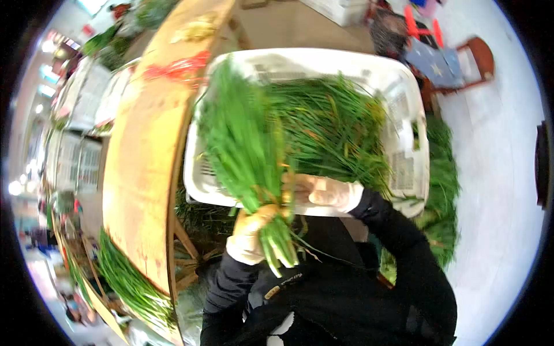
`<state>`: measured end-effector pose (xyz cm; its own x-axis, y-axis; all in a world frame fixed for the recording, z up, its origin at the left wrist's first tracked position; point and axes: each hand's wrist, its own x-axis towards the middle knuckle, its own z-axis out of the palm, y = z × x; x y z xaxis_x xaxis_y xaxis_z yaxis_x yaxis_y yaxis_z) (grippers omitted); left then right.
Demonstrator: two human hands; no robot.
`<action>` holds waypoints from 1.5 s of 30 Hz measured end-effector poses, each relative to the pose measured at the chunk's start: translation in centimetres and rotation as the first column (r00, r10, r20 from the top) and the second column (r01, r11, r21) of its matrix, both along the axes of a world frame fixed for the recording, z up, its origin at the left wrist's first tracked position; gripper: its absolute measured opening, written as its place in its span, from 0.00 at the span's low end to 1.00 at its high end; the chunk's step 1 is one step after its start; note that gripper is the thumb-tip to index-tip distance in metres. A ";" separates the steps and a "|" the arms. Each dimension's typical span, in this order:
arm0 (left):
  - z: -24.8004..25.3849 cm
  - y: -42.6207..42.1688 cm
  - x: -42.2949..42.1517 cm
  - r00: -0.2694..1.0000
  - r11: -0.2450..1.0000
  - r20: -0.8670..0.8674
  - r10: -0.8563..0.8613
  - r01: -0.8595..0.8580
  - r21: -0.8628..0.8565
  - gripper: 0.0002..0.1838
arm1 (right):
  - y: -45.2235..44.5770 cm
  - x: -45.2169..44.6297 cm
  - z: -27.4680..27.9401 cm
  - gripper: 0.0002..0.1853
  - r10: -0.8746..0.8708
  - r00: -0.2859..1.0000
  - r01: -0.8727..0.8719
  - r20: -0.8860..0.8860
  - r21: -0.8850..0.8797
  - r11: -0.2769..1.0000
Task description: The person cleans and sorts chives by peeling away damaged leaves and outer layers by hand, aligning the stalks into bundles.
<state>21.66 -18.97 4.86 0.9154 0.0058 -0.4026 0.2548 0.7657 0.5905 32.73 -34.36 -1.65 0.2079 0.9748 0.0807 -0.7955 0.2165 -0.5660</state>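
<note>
My left hand (248, 235), in a pale glove, is closed around the lower stems of a bunch of garlic chives (239, 135). The bunch is tilted, its leaves fanning up over the left side of a white plastic basket (323, 55) and its pale stem ends pointing down toward my body. At the bunch's right edge, my gloved right hand (326, 193) has its fingers pressed together on some outer leaves, a few of them yellowish; the fingertips are partly blurred. More loose chives (329, 127) lie tangled inside the basket, behind both hands.
A long wooden table (141, 167) runs along the left, bearing a red plastic bag (179, 68) and a chive pile (130, 282) near its front end. More greens (441, 184) lie right of the basket. A chair (476, 60) stands at the upper right.
</note>
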 end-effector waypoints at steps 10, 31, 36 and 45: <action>4.3 7.3 -8.7 0.894 0.903 0.238 0.380 -0.414 0.113 0.20 | 18.6 -5.8 12.3 0.22 -0.135 0.873 0.153 0.468 0.001 0.988; -11.1 10.0 -15.0 0.538 0.514 0.069 0.840 -0.830 0.218 0.30 | 24.7 -10.8 1.8 0.49 0.343 0.751 -0.109 0.564 -0.407 0.907; -17.3 7.2 -11.8 0.624 0.518 0.258 0.738 -0.768 0.376 0.46 | 24.2 -15.3 -0.9 0.39 0.179 0.729 0.106 0.661 -0.368 0.924; -8.5 9.3 -17.5 0.903 0.208 0.325 0.282 -0.388 0.898 0.48 | 24.0 -12.7 1.4 0.37 0.180 0.944 -0.139 0.276 -0.161 0.977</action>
